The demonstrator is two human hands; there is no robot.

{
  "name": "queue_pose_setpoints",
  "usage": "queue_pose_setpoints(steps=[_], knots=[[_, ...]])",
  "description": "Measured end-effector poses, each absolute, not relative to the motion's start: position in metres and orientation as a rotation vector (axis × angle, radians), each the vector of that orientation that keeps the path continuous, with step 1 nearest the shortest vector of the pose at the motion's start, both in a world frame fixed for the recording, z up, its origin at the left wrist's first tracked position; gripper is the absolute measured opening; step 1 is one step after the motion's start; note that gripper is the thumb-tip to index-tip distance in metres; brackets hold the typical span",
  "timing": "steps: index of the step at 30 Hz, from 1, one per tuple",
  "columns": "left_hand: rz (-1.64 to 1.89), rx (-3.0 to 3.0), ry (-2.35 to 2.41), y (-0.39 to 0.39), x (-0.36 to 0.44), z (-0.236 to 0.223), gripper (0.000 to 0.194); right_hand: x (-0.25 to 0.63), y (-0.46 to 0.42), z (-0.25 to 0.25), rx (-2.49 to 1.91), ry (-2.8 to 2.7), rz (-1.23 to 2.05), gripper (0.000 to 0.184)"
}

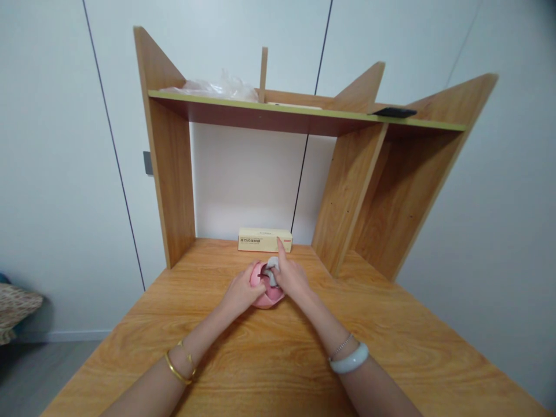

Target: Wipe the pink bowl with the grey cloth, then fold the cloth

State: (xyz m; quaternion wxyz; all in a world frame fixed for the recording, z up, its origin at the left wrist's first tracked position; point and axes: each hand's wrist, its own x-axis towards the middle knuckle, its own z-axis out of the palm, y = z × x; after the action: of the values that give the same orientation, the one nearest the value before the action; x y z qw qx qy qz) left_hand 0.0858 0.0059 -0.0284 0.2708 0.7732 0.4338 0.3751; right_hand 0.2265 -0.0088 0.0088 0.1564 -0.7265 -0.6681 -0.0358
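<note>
Forearms (pixel 152 385) overhung the desk (pixel 269 365); the left hand (pixel 240 291) clasped a pink bowl (pixel 270 300); the right hand (pixel 293 280), forefinger straight, pinched grey cloth (pixel 273 277).

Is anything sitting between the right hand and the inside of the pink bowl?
Yes: the pale grey cloth pinched in the right hand comes between its fingers and the pink bowl. The left hand holds the opposite side. The cream box stands beyond, not between.
</note>
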Motion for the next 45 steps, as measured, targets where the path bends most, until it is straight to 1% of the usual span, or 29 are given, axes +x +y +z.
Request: queue_pose_setpoints(steps=[2,6,8,11,13,18,21,24,28,33,36,40,45], knots=[[1.014,2.083,1.179,0.004,0.085,-0.026,0.052,0.23,-0.007,0.003,-2.052,-1.887,-0.102,0.068],[1.021,2.156,1.089,-0.002,0.087,-0.019,0.046,0.242,-0.005,-0.012,-2.077,-1.8,0.081,0.039],[1.023,2.171,1.082,-0.004,0.087,-0.017,0.045,0.245,-0.004,-0.012,-2.061,-1.789,0.129,0.033],[0.994,2.123,1.183,-0.004,0.087,-0.018,0.049,0.24,-0.002,-0.007,-1.969,-1.754,0.095,0.038],[0.971,2.102,1.221,-0.003,0.086,-0.019,0.052,0.237,-0.001,-0.006,-1.908,-1.74,0.063,0.037],[0.989,2.178,1.118,-0.003,0.085,-0.019,0.048,0.246,-0.004,-0.014,-1.971,-1.712,0.102,0.039],[0.984,2.175,1.11,-0.005,0.085,-0.017,0.048,0.25,-0.006,-0.014,-1.999,-1.765,0.123,0.034],[0.968,2.134,1.168,-0.007,0.085,-0.016,0.05,0.245,-0.007,-0.01,-1.92,-1.758,0.093,0.028],[0.957,2.13,1.172,-0.007,0.085,-0.016,0.052,0.241,-0.006,-0.01,-1.812,-1.749,0.092,0.026],[0.926,2.156,1.166,-0.004,0.086,-0.018,0.053,0.25,-0.006,-0.014,-1.863,-1.742,0.223,0.022],[0.925,2.157,1.173,-0.005,0.087,-0.018,0.053,0.248,-0.007,-0.014,-1.861,-1.733,0.158,0.02],[0.929,2.208,1.127,-0.009,0.085,-0.013,0.053,0.244,-0.011,-0.01,-1.78,-1.835,0.037,0.024],[0.898,2.284,1.095,-0.01,0.082,-0.008,0.058,0.248,-0.014,-0.012,-1.772,-1.822,0.088,0.035]])
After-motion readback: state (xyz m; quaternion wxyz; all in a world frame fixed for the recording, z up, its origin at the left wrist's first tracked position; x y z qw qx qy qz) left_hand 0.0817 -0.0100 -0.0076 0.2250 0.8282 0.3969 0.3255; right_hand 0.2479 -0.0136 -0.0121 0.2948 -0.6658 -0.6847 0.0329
